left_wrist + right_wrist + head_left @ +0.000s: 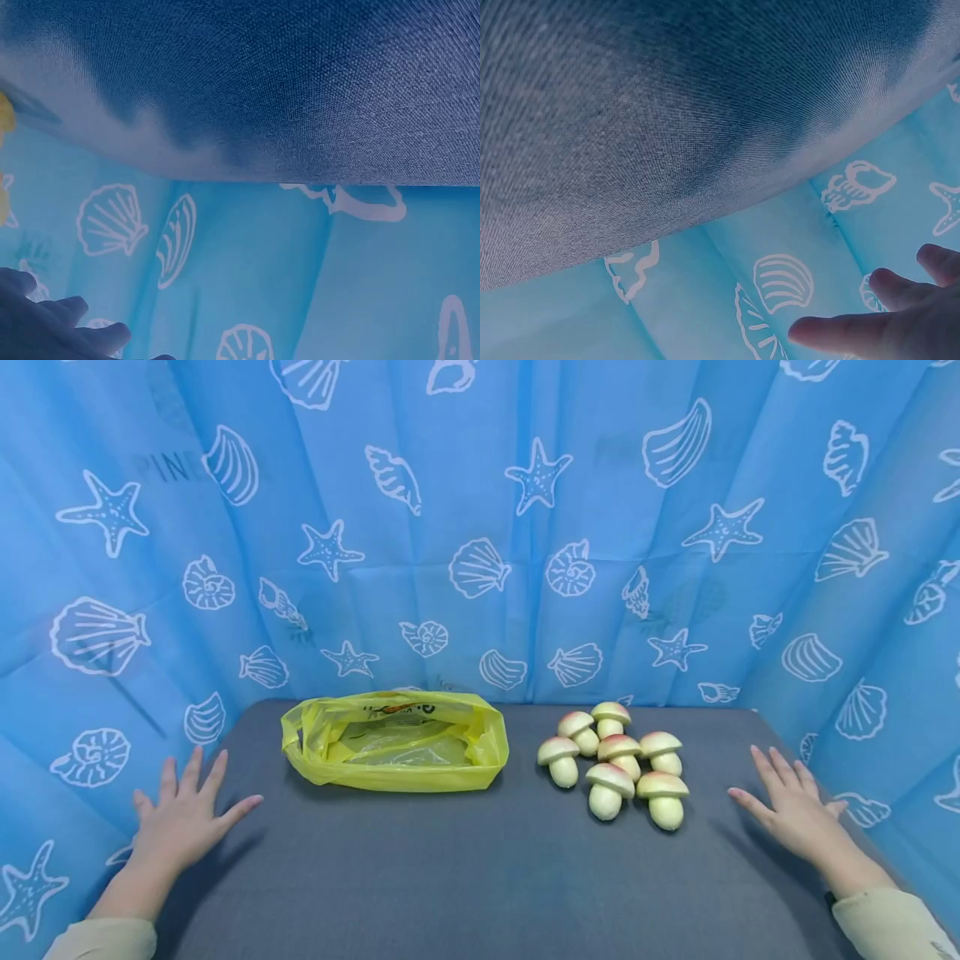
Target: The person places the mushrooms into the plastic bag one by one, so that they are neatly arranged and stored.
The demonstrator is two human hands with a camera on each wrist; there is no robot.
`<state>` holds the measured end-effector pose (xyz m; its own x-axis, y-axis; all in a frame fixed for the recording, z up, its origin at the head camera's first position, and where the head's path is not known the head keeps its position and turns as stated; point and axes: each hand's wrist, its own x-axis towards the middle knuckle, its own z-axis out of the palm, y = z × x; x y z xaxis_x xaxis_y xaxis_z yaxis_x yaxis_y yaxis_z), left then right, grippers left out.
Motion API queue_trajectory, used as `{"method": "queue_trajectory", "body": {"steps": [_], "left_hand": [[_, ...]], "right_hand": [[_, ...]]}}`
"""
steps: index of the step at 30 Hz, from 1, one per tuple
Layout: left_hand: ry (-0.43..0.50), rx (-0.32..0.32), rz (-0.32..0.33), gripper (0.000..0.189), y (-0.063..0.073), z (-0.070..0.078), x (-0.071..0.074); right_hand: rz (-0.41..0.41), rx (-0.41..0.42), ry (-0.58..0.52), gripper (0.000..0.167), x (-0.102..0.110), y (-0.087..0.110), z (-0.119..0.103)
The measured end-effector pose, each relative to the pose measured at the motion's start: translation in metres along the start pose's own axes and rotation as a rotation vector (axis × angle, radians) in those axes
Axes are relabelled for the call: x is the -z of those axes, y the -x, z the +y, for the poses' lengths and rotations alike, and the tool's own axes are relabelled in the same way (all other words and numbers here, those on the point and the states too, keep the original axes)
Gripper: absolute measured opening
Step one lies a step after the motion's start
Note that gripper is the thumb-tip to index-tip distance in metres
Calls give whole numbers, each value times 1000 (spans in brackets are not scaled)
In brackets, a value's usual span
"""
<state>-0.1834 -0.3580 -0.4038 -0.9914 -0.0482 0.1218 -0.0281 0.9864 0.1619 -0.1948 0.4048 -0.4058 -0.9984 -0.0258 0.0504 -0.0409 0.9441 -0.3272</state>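
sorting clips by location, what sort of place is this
Probably a staged filming booth, though I can't be sure: a blue seashell-print curtain hangs behind and on both sides of a grey table, where a yellow plastic bag and seven mushroom-shaped pieces are set out.

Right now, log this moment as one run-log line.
left hand: spread, empty, nearest bag | right hand: spread, empty, nearest mushrooms | bag: yellow, mouth open, on table | mushrooms: seven, on table right of bag
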Motion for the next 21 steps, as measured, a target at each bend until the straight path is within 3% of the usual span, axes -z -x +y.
{"method": "queue_trajectory", "body": {"steps": [5,8,12,15,21], "left_hand": [[37,2,-1,102,-2,1,1],[99,2,6,98,-3,3,2],[356,28,-31,94,-7,8,7],[604,101,-88,96,-11,13,13],[961,200,-94,95,-21,32,16]], "right_hand": [[24,2,-19,87,-1,1,-1],[64,46,-78,82,-1,1,-4],[93,107,-215,75,0,3,-9],[57,84,-273,75,5,4,-16],[-32,58,-378,81,9,7,-31]]}}
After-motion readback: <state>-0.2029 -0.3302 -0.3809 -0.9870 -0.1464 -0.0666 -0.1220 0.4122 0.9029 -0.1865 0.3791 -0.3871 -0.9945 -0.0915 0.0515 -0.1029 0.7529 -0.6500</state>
